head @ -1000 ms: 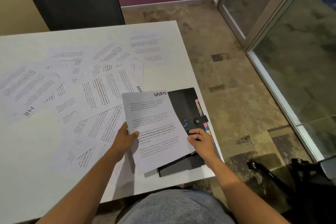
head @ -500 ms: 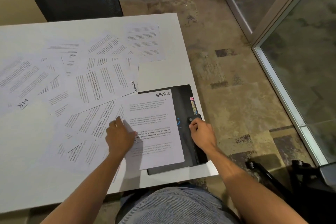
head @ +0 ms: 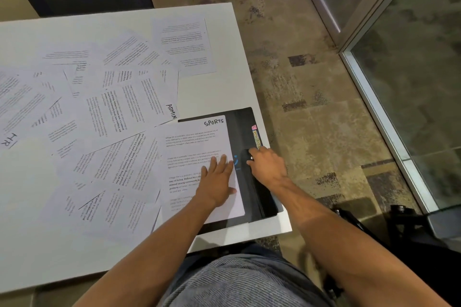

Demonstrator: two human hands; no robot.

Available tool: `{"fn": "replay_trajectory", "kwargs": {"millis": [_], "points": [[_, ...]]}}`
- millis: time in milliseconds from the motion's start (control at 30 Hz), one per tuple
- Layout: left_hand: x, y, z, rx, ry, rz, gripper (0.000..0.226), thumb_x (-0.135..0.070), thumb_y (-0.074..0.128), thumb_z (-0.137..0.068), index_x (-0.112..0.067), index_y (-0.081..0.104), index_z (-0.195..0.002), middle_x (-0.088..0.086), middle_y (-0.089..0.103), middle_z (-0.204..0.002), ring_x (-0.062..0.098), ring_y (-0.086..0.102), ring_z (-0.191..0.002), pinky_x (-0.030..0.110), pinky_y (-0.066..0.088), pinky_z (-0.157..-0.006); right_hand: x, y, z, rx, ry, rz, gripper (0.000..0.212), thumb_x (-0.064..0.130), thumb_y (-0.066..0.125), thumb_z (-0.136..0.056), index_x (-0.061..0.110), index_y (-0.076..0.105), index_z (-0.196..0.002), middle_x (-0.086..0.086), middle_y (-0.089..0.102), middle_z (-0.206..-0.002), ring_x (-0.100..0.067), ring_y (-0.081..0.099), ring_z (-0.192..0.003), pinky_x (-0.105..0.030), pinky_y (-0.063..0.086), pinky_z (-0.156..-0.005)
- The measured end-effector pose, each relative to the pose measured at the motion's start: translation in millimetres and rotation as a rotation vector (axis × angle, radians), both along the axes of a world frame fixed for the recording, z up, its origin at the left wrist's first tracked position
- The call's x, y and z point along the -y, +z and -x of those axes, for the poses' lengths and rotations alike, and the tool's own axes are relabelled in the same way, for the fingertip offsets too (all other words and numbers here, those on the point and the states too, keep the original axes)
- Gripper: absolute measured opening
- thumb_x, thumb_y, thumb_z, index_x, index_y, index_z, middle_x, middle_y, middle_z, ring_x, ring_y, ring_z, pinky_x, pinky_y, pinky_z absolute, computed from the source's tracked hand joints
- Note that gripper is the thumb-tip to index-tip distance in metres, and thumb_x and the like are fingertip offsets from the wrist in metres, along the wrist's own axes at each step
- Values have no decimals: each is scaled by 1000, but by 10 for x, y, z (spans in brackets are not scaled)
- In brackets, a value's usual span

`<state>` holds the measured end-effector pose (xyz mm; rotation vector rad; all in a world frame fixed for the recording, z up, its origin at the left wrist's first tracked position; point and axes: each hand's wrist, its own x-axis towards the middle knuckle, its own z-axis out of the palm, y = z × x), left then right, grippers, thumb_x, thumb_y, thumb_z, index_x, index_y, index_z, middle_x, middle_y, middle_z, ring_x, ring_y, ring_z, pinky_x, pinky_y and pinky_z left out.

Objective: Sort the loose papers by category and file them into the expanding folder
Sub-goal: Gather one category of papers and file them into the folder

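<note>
black expanding folder closed | sports sheet atop | left hand fingers spread flat | right hand fingers pinching clasp

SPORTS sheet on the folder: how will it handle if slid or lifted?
The SPORTS sheet is one thin page, so probably floppy and light. It lies flat on the smooth black folder under the left hand, so it likely slides easily.
</note>
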<state>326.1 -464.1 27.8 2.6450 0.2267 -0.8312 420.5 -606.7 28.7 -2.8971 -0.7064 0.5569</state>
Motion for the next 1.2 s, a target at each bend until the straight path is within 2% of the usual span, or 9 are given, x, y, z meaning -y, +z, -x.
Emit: {"fn": "replay_trajectory", "kwargs": {"millis": [300, 633, 800, 867, 967, 1033, 1067, 1200], "points": [[92, -40, -98, -110, 18, -18, 93, -26, 61, -96, -18, -9, -156, 6, -20, -163, 35, -18, -149, 56, 2, -119, -53, 34, -59, 3, 104, 26, 33, 21, 45, -94, 8, 46, -124, -18, 66, -108, -36, 65, -95, -39, 51, -71], [102, -56, -113, -124, 16, -22, 93, -25, 60, -96, -19, -11, -156, 6, -22, -162, 35, -20, -148, 56, 0, -118, -181, 106, -25, 33, 175, 84, 31, 8, 43, -95, 5, 45, -126, -20, 70, -105, -37, 69, -95, -39, 54, -77], [94, -55, -105, -128, 7, -24, 92, -25, 59, -97, -18, -11, -156, 7, -22, -162, 36, -20, -148, 56, 1, -118, -65, 95, -15, 56, 173, -23, 25, 8, 46, -95, 4, 51, -119, -20, 69, -99, -37, 69, -88, -39, 54, -71], [97, -53, -102, -122, 1, -40, 92, -27, 59, -97, -19, -11, -156, 7, -22, -162, 36, -19, -147, 56, 1, -118, 43, 130, -62, 91, 120, -105, 22, 8, 49, -94, 2, 56, -114, -21, 69, -95, -38, 68, -83, -39, 53, -66], [97, -56, -99, -112, -8, -53, 91, -28, 58, -97, -18, -11, -156, 8, -22, -162, 37, -18, -147, 56, 2, -118, 271, 156, -173, 87, -24, -228, 23, -2, 50, -86, 0, 61, -107, -21, 68, -86, -39, 65, -74, -39, 50, -63], [93, -56, -100, -108, -12, -51, 91, -29, 58, -97, -18, -12, -156, 8, -22, -162, 37, -18, -148, 56, 2, -118, 465, 117, -216, 69, -153, -315, 21, -1, 48, -87, 3, 62, -103, -18, 68, -81, -37, 64, -69, -43, 53, -62], [91, -57, -100, -106, -13, -49, 91, -29, 58, -97, -18, -12, -156, 7, -22, -162, 37, -18, -148, 56, 2, -118, 553, 84, -226, 58, -218, -346, 20, 1, 48, -89, 6, 61, -102, -15, 68, -80, -34, 63, -67, -43, 54, -61], [97, -53, -91, -99, -12, -42, 92, -31, 58, -97, -19, -11, -156, 7, -21, -162, 36, -18, -148, 56, 2, -118, 723, -20, -228, -60, -476, -491, 23, 0, 49, -95, 13, 63, -108, -1, 63, -78, -13, 55, -62, -29, 46, -61]]}}
